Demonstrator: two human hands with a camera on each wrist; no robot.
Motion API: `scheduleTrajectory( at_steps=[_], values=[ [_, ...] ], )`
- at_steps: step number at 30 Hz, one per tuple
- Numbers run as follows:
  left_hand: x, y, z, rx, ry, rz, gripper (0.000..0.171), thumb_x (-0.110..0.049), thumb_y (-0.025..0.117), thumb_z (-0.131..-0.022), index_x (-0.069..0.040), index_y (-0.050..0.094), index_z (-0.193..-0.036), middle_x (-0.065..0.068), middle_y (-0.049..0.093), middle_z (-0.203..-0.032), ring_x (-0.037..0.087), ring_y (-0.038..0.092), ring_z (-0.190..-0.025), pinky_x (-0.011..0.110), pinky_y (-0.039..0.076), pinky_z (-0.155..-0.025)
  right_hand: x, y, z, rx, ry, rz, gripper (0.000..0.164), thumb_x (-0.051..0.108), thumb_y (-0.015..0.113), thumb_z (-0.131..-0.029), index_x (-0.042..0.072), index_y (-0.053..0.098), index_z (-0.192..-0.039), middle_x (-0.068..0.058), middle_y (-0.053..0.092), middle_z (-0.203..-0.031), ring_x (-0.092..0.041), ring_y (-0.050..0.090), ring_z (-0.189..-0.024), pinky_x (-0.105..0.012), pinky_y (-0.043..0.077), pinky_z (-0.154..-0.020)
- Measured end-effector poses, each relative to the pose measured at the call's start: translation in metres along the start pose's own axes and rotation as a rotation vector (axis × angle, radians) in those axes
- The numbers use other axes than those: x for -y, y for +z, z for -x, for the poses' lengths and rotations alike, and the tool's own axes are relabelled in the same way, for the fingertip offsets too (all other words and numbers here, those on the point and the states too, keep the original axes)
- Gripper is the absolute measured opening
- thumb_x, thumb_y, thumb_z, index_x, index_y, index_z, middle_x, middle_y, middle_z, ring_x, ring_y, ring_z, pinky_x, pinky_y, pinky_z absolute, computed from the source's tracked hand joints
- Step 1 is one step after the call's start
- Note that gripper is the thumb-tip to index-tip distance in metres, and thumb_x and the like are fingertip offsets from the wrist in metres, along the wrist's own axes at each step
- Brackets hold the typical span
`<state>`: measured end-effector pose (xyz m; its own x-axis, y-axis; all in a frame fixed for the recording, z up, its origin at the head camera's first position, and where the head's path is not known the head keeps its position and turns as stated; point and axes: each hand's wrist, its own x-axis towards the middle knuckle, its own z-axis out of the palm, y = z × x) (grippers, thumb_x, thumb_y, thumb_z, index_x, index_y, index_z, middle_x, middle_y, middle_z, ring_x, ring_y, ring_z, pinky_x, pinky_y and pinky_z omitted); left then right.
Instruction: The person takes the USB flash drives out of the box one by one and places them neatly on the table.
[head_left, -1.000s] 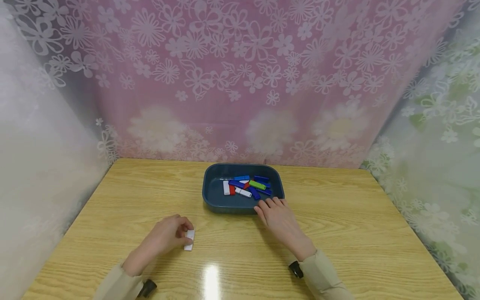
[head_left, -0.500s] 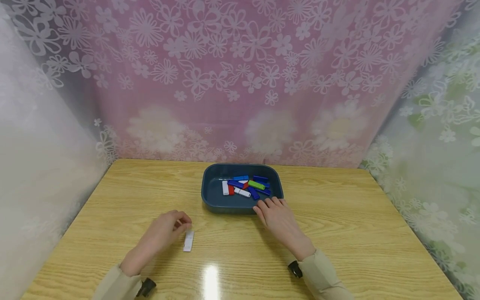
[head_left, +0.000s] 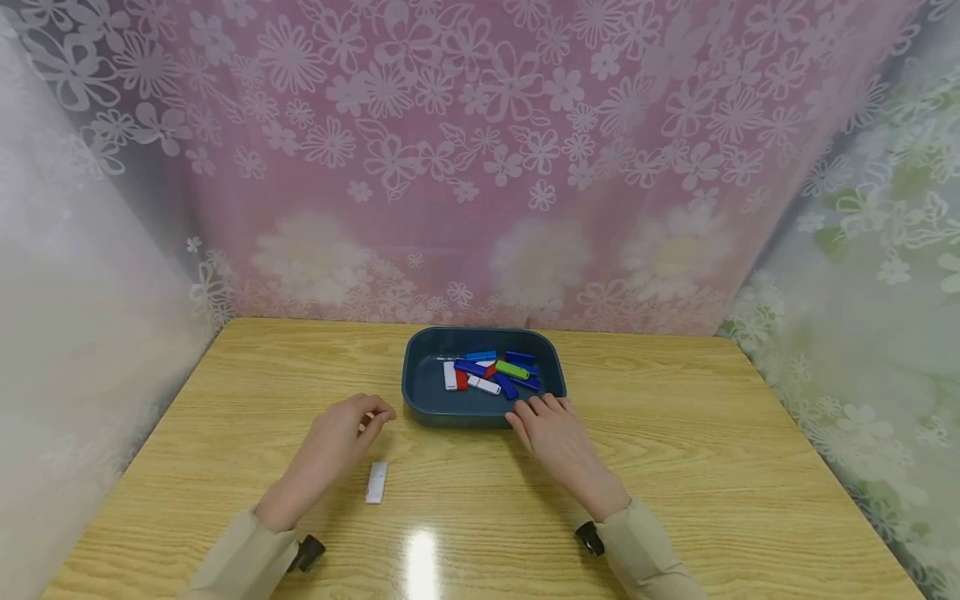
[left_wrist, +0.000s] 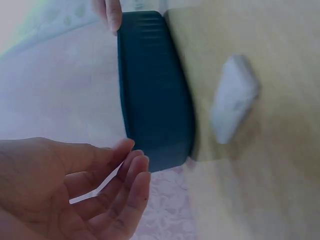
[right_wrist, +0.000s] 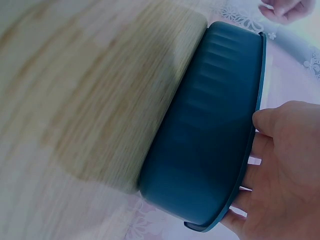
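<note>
My left hand (head_left: pixel 347 429) hovers just left of the dark blue-green plastic tray (head_left: pixel 457 417). Its fingers are loosely bent, thumb tip near the fingertips, with nothing between them. A white USB stick (head_left: pixel 377 482) lies on the table below that hand; it shows blurred in the left wrist view (left_wrist: pixel 234 97). At the tray's front right corner, my right hand (head_left: pixel 553 437) holds the rim, its fingers reaching over the edge and the thumb against the near side. Inside the tray lie several USB sticks: a green one (head_left: pixel 513 369), a white one (head_left: pixel 483 385), blue ones (head_left: pixel 471 367) and red ones.
The wooden table (head_left: pixel 675 450) reaches back to a pink flowered curtain (head_left: pixel 480 208). Pale curtains (head_left: pixel 885 350) hang along both sides. Light glares off the tabletop near the front.
The left hand has let go of the white USB stick on the table and moved up and right toward the tray. The right hand has stayed on the rim.
</note>
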<state>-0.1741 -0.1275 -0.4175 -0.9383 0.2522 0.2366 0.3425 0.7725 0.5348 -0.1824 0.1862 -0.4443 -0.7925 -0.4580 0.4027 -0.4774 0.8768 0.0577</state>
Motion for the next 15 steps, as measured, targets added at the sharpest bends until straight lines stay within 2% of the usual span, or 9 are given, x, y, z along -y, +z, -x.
scheduleTrajectory(
  at_steps=[7, 12, 15],
  values=[
    [-0.016, 0.005, -0.032, -0.066, 0.08, 0.002, 0.009, -0.008, 0.066, -0.098, -0.01, 0.074, -0.102, 0.004, 0.069, -0.096, 0.017, 0.067, -0.081, 0.033, 0.058, -0.072, -0.001, 0.0, 0.0, 0.013, 0.001, 0.007, 0.021, 0.03, 0.059, -0.103, 0.01, 0.066, -0.098, -0.005, 0.066, -0.087, -0.027, 0.059, -0.085, -0.043, 0.048, -0.084],
    [-0.029, 0.016, -0.056, -0.088, 0.139, -0.005, 0.008, -0.009, 0.067, -0.098, -0.01, 0.073, -0.102, 0.004, 0.068, -0.096, 0.014, 0.059, -0.073, 0.031, 0.054, -0.066, -0.002, 0.002, 0.001, -0.015, -0.02, 0.022, 0.025, 0.031, 0.054, -0.105, 0.011, 0.064, -0.096, -0.004, 0.064, -0.085, -0.025, 0.058, -0.083, -0.042, 0.048, -0.083],
    [-0.036, 0.024, -0.071, -0.078, 0.16, -0.024, 0.008, -0.01, 0.066, -0.099, -0.01, 0.073, -0.103, 0.004, 0.067, -0.096, 0.013, 0.055, -0.07, 0.029, 0.05, -0.063, -0.002, 0.002, 0.002, -0.028, -0.025, 0.024, 0.025, 0.032, 0.054, -0.105, 0.011, 0.064, -0.095, -0.003, 0.063, -0.084, -0.025, 0.057, -0.082, -0.041, 0.048, -0.083]
  ],
)
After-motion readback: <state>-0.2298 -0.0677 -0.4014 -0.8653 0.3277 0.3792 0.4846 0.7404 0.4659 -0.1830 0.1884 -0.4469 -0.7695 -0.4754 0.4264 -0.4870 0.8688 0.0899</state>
